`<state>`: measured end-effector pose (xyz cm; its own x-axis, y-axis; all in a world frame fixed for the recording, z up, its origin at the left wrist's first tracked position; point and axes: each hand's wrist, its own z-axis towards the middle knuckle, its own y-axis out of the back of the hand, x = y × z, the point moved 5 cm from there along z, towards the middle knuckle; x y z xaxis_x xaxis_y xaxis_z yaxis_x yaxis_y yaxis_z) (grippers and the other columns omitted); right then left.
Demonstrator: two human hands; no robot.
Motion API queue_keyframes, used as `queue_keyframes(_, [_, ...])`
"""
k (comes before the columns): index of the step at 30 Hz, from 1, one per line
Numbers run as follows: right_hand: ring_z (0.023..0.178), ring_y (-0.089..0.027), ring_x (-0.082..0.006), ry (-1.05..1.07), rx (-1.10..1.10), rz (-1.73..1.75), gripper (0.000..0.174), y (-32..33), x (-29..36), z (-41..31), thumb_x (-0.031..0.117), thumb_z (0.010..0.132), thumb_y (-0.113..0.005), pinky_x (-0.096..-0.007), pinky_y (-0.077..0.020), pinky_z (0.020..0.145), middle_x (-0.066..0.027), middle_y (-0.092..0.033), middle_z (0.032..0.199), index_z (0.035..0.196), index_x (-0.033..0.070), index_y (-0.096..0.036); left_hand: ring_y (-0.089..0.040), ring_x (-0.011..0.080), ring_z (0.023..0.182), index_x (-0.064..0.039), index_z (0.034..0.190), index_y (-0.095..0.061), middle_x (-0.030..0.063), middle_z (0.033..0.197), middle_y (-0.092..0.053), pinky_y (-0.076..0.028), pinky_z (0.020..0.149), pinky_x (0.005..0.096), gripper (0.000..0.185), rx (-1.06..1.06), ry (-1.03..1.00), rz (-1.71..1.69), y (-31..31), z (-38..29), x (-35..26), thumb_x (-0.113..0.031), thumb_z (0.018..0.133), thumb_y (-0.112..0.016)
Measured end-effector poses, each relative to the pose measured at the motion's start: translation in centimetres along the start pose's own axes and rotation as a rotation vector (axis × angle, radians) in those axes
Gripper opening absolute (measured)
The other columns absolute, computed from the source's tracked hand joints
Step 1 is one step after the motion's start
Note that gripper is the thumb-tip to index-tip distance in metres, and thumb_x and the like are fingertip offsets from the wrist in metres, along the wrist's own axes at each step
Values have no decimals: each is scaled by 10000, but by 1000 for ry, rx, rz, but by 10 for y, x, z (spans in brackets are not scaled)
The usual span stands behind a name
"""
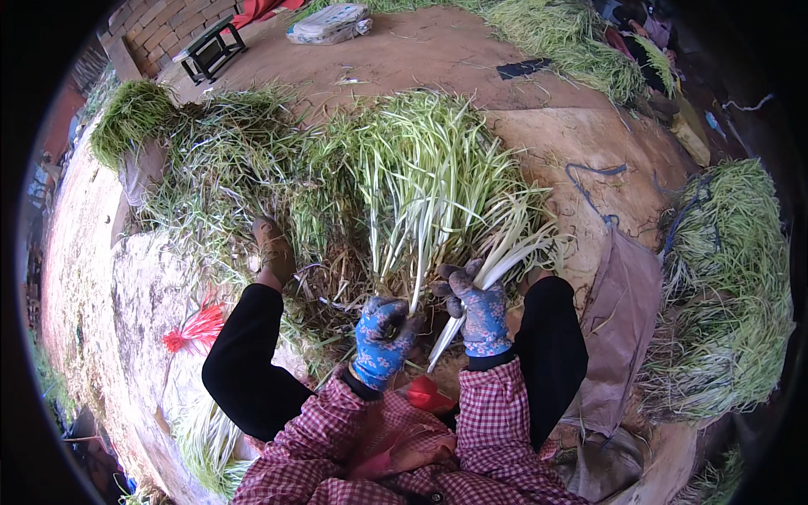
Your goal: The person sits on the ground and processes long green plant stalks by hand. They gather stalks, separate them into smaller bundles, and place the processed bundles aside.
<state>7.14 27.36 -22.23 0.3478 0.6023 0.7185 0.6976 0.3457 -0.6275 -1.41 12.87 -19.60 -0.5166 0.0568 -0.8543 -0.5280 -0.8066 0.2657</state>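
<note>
My left hand [384, 338], in a blue floral glove with dark fingers, pinches the lower end of a long white-and-green stalk [421, 271]. To its right my right hand [476, 306], gloved alike, holds several pale stalks with thick white stems [499, 268]; their leaves fan out up to the right and the stem ends stick out below the palm. Just beyond both hands lies a large heap of leafy green plants [435, 145], with brown roots and dry leaves along its near edge. Whether the pinched stalk is free of the heap, I cannot tell.
Red plastic strips [197, 328] lie left of my knee, above pale stalks [208, 435]. A mauve sack [622, 303] and another green heap [726, 290] are at right. Farther off stand a small bench [211, 49] and a wrapped white bundle [331, 24]. A person [656, 31] is at upper right.
</note>
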Motion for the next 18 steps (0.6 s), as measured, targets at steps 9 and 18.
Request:
queue_keyframes(9, [539, -567, -95, -134, 10, -238, 355, 9, -8, -10, 91, 737, -748, -199, -412, 388, -49, -619, 786, 973, 69, -484, -569, 179, 761, -22, 927, -615, 78, 845, -587, -460, 648, 290, 244, 100, 137, -32, -26, -12, 0, 3, 709, -722])
queue_keyframes(18, [617, -625, -116, -24, -51, -26, 267, 16, 15, -12, 4, 787, -662, -175, -350, 378, -132, -665, 845, 916, 127, -463, -494, 111, 1066, -49, 1250, -475, 36, 1132, -547, -420, 881, 272, 538, 684, 973, -732, -57, -31, 41, -466, 909, -475])
